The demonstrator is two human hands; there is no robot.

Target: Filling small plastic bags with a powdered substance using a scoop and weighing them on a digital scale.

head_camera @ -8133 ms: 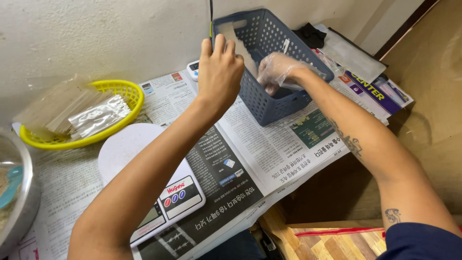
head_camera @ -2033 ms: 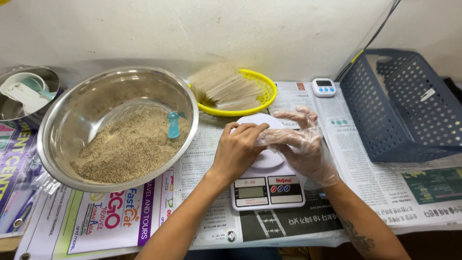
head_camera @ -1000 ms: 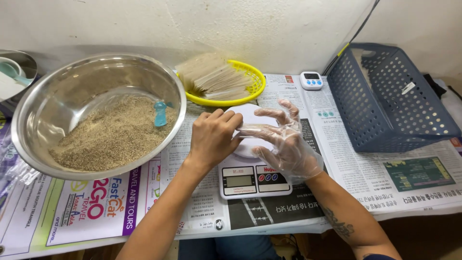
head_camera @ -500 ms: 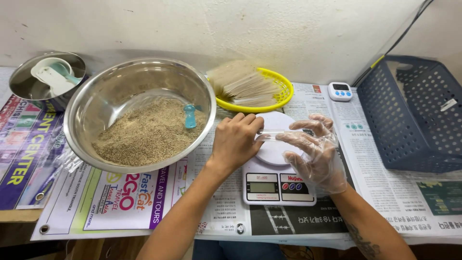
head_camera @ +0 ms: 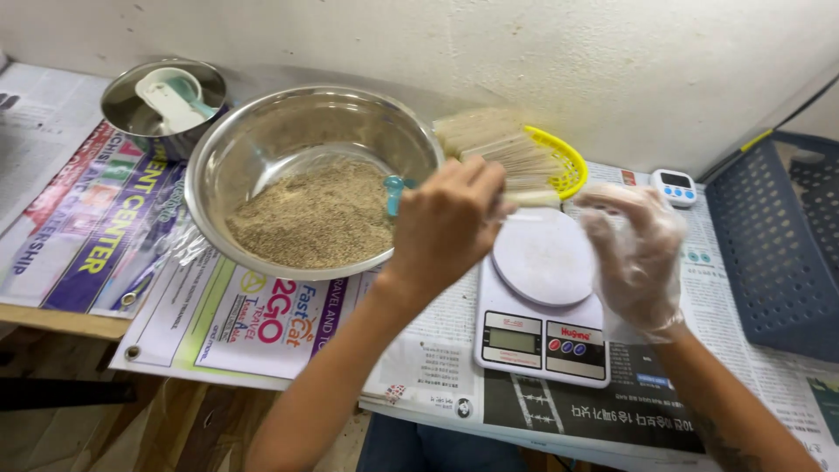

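Clear narrow pouch (head_camera: 535,199) is stretched between both hands above the scale platform (head_camera: 544,256). Left hand (head_camera: 450,223) pinches its near end; gloved right hand (head_camera: 636,249) seems to hold the far end, grip unclear. Step looks like opening the pouch. Next likely needs the blue scoop (head_camera: 393,193) in the steel bowl (head_camera: 262,157), just left of the grip.

A narrow clear pouch (head_camera: 535,199) held level above the white scale (head_camera: 544,301).

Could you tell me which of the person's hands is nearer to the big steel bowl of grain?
The left hand. It hovers right beside the bowl, at its right rim. The gloved right hand is farther right, beyond the scale.
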